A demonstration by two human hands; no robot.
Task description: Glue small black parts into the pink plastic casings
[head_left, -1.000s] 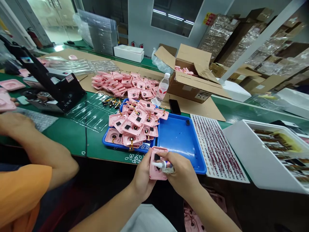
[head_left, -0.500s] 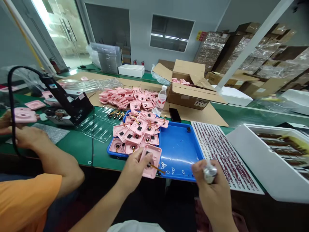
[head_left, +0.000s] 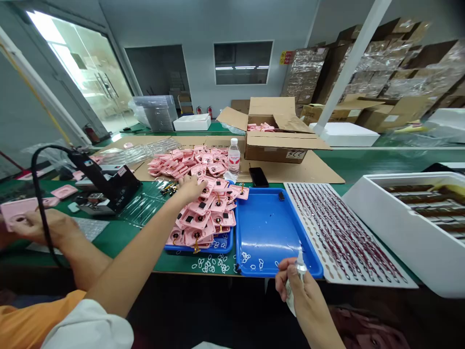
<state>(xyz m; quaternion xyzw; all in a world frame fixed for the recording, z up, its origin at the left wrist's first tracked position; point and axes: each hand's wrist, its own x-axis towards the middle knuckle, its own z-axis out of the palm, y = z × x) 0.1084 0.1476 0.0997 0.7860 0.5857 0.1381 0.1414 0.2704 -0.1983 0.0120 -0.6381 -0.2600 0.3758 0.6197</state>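
Note:
My left hand (head_left: 191,188) reaches over the back left of a heap of pink plastic shells (head_left: 198,220), its fingers apart and touching the pieces there. Many shells carry black squares and small orange flex cables. They are piled in a blue tray (head_left: 227,242). My right hand (head_left: 301,286) is closed round a silver glue tube (head_left: 301,266) with a white nozzle pointing up. It is in front of a second blue tray (head_left: 272,223), which holds a small black part (head_left: 281,196) and a few white rings.
White rings (head_left: 214,263) are scattered along the table's front edge. At left, a co-worker's hand (head_left: 54,225) holds a pink shell near a black device (head_left: 109,179). A bottle (head_left: 234,156), a phone (head_left: 258,177), a cardboard box (head_left: 279,145), a sheet of dark red strips (head_left: 337,228) and a foam box (head_left: 399,232) surround the trays.
My left hand has moved from the tray's front to the back of the heap, and the shell it held is no longer in it. My right hand has tipped the glue tube nozzle upward.

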